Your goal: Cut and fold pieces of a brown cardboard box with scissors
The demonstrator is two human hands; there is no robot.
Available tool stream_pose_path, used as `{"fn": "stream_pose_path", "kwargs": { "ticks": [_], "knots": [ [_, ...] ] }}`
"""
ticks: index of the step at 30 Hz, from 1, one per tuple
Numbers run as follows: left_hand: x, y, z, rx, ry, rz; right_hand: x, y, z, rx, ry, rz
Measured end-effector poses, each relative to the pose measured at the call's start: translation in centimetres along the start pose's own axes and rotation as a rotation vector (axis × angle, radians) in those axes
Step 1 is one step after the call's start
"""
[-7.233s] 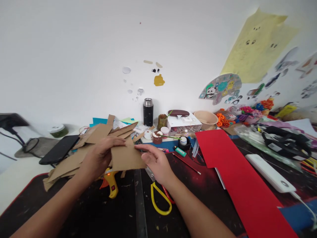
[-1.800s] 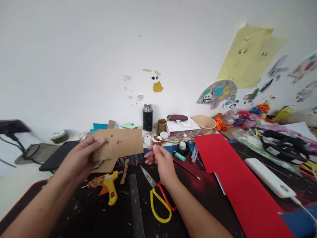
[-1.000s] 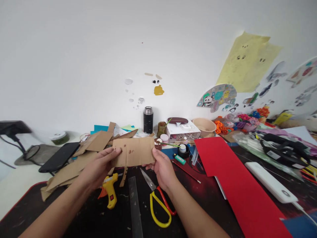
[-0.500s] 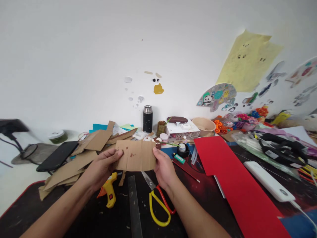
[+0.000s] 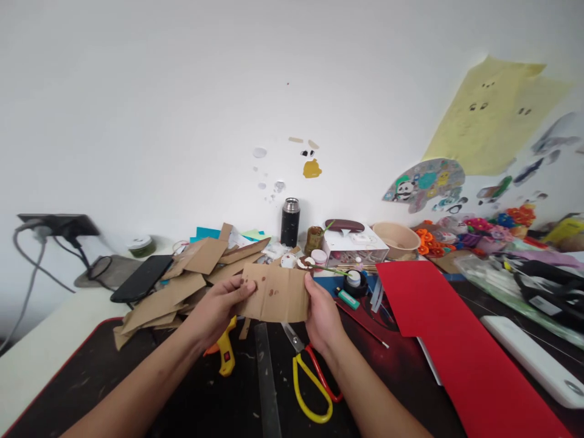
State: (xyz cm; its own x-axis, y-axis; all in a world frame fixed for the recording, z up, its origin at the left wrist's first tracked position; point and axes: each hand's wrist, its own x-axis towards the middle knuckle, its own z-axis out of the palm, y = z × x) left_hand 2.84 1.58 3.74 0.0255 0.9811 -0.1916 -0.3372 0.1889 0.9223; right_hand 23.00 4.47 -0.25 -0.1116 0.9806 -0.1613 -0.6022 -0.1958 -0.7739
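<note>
I hold a brown cardboard piece (image 5: 278,295) with dark spots up in front of me above the dark table mat. My left hand (image 5: 219,307) pinches its left edge and my right hand (image 5: 322,310) grips its right edge. Both hands are closed on it. Below the piece lie a yellow glue gun (image 5: 224,351), a ruler (image 5: 267,377) and scissors (image 5: 312,380) with yellow and red handles.
A heap of cardboard scraps (image 5: 182,286) and a black phone (image 5: 141,277) lie at the left. A red paper sheet (image 5: 451,347) covers the right. A black flask (image 5: 289,213), a white box (image 5: 358,246), a bowl (image 5: 396,238) and craft clutter stand along the wall.
My left hand lifted the spotted cardboard, then my right hand took its right edge. The view has since shifted, so everything sits further right in the picture.
</note>
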Motion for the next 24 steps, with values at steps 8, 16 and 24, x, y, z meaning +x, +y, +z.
{"fn": "stream_pose_path", "kwargs": {
  "ticks": [8, 16, 24],
  "knots": [
    [0.27, 0.25, -0.38, -0.019, 0.027, 0.031, 0.14, 0.33, -0.16, 0.012, 0.018, 0.006],
    [0.18, 0.24, -0.26, -0.067, 0.016, 0.005, -0.23, 0.15, 0.02, 0.005, 0.042, 0.034],
    [0.41, 0.28, -0.71, -0.083, 0.031, -0.024, -0.28, 0.47, 0.05, -0.01, 0.044, 0.033]
  ]
}}
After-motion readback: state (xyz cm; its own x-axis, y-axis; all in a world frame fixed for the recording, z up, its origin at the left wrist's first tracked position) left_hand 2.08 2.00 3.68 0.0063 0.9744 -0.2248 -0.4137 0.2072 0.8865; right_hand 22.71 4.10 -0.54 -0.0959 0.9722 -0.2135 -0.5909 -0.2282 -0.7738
